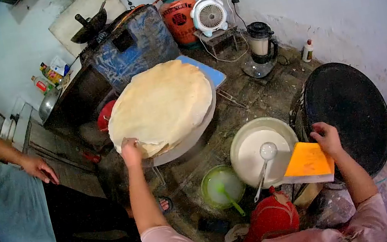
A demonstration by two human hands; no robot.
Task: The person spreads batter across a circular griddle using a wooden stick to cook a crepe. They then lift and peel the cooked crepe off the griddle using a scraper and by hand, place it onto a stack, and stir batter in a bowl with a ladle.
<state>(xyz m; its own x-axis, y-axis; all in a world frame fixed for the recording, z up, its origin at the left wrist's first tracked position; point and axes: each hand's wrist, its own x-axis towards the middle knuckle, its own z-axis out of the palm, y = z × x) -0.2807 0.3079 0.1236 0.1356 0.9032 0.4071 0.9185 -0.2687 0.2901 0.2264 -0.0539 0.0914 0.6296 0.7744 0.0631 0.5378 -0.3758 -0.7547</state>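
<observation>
Head view: a stack of thin flatbreads (163,103) rests on a round pale base (188,148), the left hand (131,152) at its near edge, its pinch impossible to confirm; careless tugging could tear sheets. Right-hand (327,138) fingers clasp an orange scraper (309,159) beside the black griddle (347,101).

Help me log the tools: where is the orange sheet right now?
In the head view, the orange sheet is right of centre, held in the right hand, overlapping the pale basin beside the round black surface.
</observation>
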